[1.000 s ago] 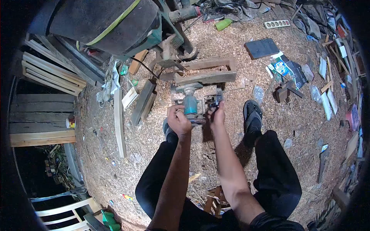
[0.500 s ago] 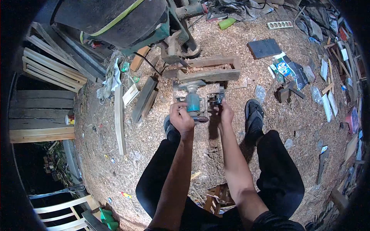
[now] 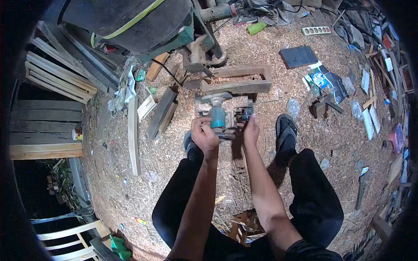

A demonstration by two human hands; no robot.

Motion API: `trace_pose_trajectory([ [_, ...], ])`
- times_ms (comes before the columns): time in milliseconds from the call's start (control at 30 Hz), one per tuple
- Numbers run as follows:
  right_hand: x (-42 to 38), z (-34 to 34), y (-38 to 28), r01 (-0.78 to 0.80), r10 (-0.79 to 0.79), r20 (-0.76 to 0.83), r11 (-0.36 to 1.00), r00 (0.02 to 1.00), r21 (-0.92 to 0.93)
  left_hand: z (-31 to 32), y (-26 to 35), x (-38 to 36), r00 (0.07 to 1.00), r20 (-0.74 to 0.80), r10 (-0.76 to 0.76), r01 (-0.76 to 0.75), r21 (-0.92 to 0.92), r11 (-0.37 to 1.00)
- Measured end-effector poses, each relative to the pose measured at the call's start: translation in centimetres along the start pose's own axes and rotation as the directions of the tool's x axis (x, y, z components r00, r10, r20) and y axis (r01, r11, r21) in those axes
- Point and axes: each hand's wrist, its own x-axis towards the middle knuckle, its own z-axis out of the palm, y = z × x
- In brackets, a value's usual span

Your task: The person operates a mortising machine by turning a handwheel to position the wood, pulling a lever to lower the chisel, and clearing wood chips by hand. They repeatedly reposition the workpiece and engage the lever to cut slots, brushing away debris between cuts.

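- A sawdust-covered floor (image 3: 183, 174) fills the view, strewn with offcuts and scraps.
- A big dark machine (image 3: 130, 21) with a yellow-green strap across it stands at the far left, on a green metal base.
- Stacked pale wooden slats (image 3: 61, 76) lie at the left edge, with grey planks (image 3: 45, 126) nearer.
- The person's black-trousered legs (image 3: 318, 195) spread out in the near part of the scene; a black sandal (image 3: 285, 132) rests on the floor to the right of the hands.
- A rectangular wooden frame (image 3: 237, 78) lies just beyond the hands, touching the machine's base.
- A long pale batten (image 3: 133, 135) lies to the left, beside two dark boards (image 3: 162, 111).
- A dark flat slab (image 3: 298, 55) lies far right, near a printed packet (image 3: 322, 78).
- A teal-bodied hand router (image 3: 217, 116) sits in the middle of the scene, between the two hands and just near of the wooden frame.
- The left hand (image 3: 204, 135) grips the router's left side, fingers wrapped tight around its body.
- The right hand (image 3: 251, 130) holds the dark part on the router's right side, fingers closed on it.
- A green bottle (image 3: 256, 28) lies far off, near a white socket strip (image 3: 316, 30).
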Motion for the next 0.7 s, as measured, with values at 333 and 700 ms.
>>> trace_pose_trajectory([
  [333, -1.9, 1.1, -1.5, 0.460, -0.559, -0.091, 0.755, 0.824, -0.468, 0.0, 0.8, 0.3, 0.995, -0.031, 0.094, -0.094, 0.006, 0.996],
  [700, 1.4, -1.0, 0.0, -0.066, 0.072, -0.104, 0.996, 0.992, 0.058, -0.1, 0.1, 0.0, 1.000, -0.016, 0.024, -0.024, 0.018, 1.000],
])
